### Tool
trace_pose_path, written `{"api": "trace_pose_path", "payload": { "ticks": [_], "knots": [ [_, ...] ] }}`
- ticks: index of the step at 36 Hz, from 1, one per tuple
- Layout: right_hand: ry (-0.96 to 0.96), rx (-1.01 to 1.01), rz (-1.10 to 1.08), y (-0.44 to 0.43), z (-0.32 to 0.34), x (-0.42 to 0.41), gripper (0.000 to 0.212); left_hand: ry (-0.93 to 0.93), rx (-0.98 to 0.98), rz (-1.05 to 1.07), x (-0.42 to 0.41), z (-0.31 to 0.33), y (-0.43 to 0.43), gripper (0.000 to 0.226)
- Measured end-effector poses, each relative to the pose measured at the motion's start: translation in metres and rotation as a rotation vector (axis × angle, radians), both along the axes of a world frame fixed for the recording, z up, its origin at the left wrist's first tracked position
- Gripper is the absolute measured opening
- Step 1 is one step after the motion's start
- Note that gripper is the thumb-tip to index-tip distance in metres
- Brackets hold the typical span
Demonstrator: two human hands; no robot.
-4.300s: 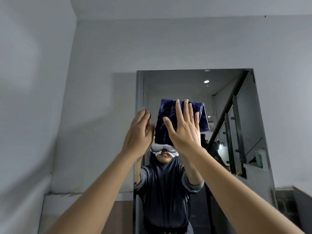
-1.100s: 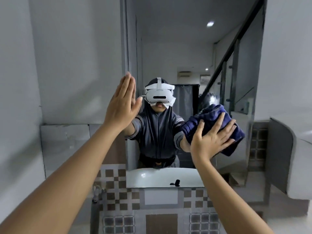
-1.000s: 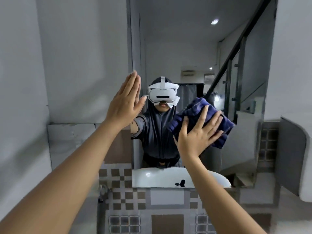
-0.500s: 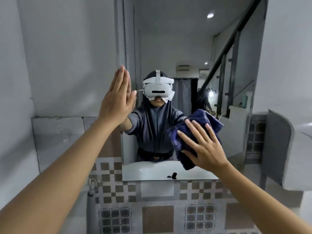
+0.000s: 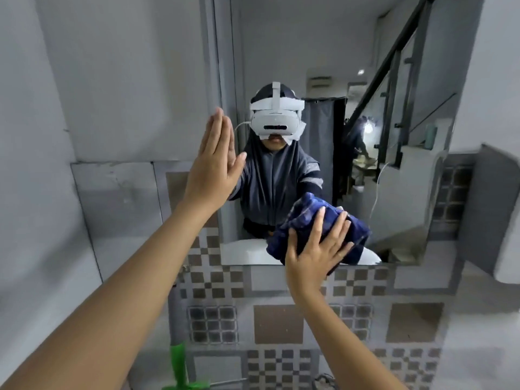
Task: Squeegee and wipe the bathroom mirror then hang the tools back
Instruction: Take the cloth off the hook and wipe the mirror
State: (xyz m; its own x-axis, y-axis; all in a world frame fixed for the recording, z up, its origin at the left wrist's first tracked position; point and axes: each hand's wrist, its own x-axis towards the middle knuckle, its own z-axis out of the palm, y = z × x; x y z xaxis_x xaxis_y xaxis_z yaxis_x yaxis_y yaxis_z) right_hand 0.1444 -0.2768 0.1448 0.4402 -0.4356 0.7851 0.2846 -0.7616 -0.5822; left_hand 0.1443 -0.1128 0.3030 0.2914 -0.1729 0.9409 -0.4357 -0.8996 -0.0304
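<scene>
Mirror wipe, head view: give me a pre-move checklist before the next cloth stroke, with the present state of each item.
1. Blue cloth pressed flat under the right hand: ok.
2. Cloth on the mirror glass: ok, at the bottom edge, with a corner hanging over the tiles below.
3. Left hand braced flat at the mirror's left edge, empty: ok.
4. Path above the cloth free of objects: ok.
5. Streaks or damp left on the glass: cannot tell.
6. Green tool at the bottom of view, hung up properly: cannot tell, cropped.
</scene>
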Motion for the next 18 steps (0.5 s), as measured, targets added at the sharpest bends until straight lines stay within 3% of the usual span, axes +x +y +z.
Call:
{"api": "trace_pose_path", "payload": {
  "ticks": [10, 14, 18],
  "knots": [
    [-0.157, -0.940, 0.103, 0.036, -0.016, -0.003, 0.053, 0.017, -0.026, -0.060, -0.007, -0.015, 0.002, 0.067],
    [-0.195, -1.135, 0.095, 0.009, -0.017, -0.001, 0.051, 0.018, -0.052, -0.047, -0.009, -0.035, -0.002, 0.064],
    [-0.179, -1.125, 0.059, -0.024, -0.018, -0.001, 0.052, 0.057, -0.095, -0.041, -0.011, -0.068, -0.014, 0.062]
  ]
}}
